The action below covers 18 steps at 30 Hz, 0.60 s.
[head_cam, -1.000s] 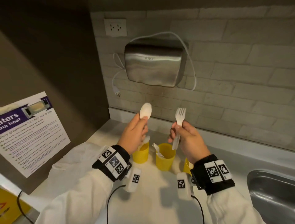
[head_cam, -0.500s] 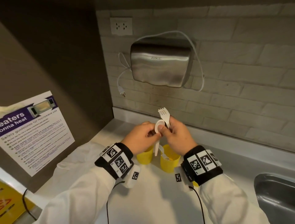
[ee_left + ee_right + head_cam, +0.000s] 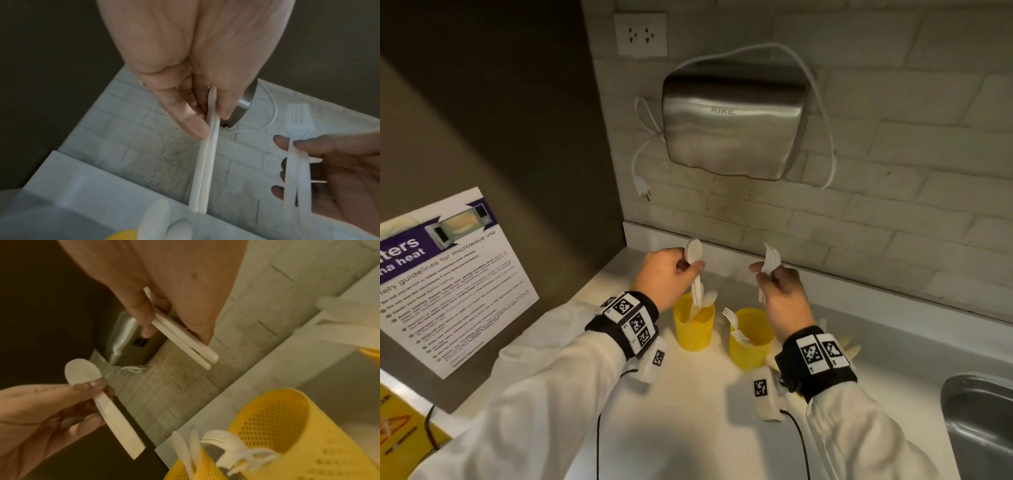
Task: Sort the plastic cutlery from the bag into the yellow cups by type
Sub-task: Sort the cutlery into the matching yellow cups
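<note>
My left hand (image 3: 690, 267) pinches two stacked white spoons (image 3: 693, 251), bowls up, with their handles (image 3: 205, 162) hanging just above the left yellow cup (image 3: 693, 329). That cup holds more spoons (image 3: 185, 449). My right hand (image 3: 763, 270) grips white forks (image 3: 772, 258) by the handles (image 3: 185, 337), tines up, above the middle yellow cup (image 3: 751, 346), which has forks (image 3: 732, 318) in it. A third yellow cup (image 3: 370, 352) with white cutlery shows only at the right wrist view's edge; in the head view my right wrist hides it.
A steel sink (image 3: 979, 428) lies at the right of the white counter (image 3: 705, 428). A steel hand dryer (image 3: 732, 120) hangs on the brick wall above the cups, its plug (image 3: 643, 192) dangling. A microwave notice (image 3: 448, 274) leans at the left.
Half a second ago both hands met in the middle with a spoon and fork together. They have since drawn apart, the left over the spoon cup, the right over the fork cup.
</note>
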Motion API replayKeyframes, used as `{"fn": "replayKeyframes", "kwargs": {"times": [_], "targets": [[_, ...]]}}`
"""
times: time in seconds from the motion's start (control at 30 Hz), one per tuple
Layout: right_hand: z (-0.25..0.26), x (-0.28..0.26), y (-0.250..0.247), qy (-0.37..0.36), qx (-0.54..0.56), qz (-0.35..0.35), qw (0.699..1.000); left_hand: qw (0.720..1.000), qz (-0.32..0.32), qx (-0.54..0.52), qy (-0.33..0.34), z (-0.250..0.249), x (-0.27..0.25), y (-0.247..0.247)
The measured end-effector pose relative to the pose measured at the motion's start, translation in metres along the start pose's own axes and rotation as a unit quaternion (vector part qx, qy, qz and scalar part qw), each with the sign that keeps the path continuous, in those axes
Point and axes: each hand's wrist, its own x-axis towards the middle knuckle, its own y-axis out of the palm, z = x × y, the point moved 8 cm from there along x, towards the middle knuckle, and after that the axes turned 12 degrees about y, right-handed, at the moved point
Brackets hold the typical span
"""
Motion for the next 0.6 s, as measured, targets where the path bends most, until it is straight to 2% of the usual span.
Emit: {"fn": "replayKeyframes", "kwargs": {"times": [0.13,0.37,0.47,0.6], "targets": [[-0.018,0.013,0.005,-0.022,-0.066,0.021,0.997,0.999,0.017,0.008,-0.034,0.027,0.003,0.018],[-0.062,0.033,0.015,0.04,-0.183,0.004,0.982,0.998,0.038,0.036,-0.048,0.059,0.002,0.046],[-0.076,0.034,0.019,0.073,-0.184,0.018,0.98,0.995,0.072,0.042,-0.047,0.066,0.0,0.063],[-0.083,0.033,0.022,0.069,-0.196,0.018,0.978,0.985,0.132,0.09,-0.062,0.08,-0.006,0.082]]}}
